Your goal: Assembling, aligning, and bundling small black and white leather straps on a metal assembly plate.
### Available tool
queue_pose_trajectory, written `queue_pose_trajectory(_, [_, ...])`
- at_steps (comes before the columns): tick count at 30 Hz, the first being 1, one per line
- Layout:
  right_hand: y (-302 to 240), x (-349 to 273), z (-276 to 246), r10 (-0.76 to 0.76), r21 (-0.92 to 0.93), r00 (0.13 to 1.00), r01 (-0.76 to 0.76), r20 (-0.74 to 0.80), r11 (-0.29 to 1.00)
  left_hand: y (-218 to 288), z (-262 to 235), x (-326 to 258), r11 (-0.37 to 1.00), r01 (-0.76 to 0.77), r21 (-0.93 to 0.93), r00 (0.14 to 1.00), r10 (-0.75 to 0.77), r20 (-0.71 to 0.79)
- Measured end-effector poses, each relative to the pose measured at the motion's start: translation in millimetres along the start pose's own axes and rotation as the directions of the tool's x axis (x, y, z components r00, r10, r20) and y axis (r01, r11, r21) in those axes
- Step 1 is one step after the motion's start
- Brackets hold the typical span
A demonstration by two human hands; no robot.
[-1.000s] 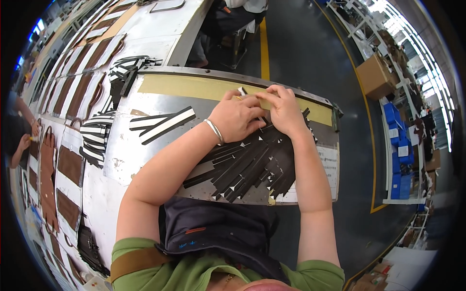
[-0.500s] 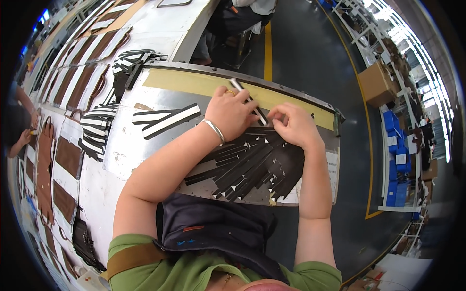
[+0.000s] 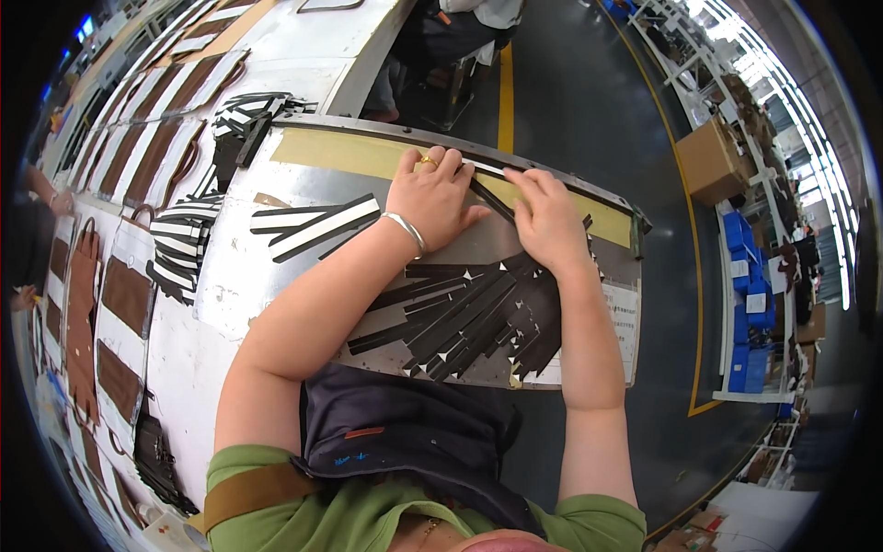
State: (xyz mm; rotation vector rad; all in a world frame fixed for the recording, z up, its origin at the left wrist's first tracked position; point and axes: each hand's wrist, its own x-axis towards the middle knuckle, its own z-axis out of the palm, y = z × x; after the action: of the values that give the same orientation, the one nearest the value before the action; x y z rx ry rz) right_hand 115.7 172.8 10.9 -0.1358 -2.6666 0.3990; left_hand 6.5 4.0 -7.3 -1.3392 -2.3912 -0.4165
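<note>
One black-and-white strip (image 3: 487, 168) lies at one o'clock on the bench (image 3: 322, 190). The left hand (image 3: 430, 198) lies with thumb spread; whether the right hand (image 3: 552, 223) pinches cannot be told. This looks like lining up; next calls for gentle pressing.

Left hand (image 3: 429, 200) at 12 o'clock, right hand (image 3: 552, 224) at 2, slightly apart.
The left arm (image 3: 324, 293) bends at the elbow, forearm slanting between 1 and 2 o'clock; back of hand up, fingers extended toward 12, thumb spread toward 3. The right forearm (image 3: 591, 345) points almost to 12, fingers together toward 11; their grip is unclear.
</note>
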Motion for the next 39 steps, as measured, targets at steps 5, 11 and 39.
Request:
queue_pose_trajectory(5, [-1,3,12,0.035,-0.153,0.998,-0.027,0.048,0.988,8,-4,5,0.999,-0.002,0.037,0.997,-0.001,0.074])
queue_pose_trajectory(11, [-5,2,13,0.012,-0.18,1.0,-0.007,0.023,0.984,10,-13,3,1.0,0.005,-0.026,0.992,-0.002,0.128])
queue_pose_trajectory(39, [-4,2,9,0.02,0.026,0.998,-0.019,-0.054,0.999,-25,-32,11,0.984,0.09,-0.153,0.991,-0.074,0.108])
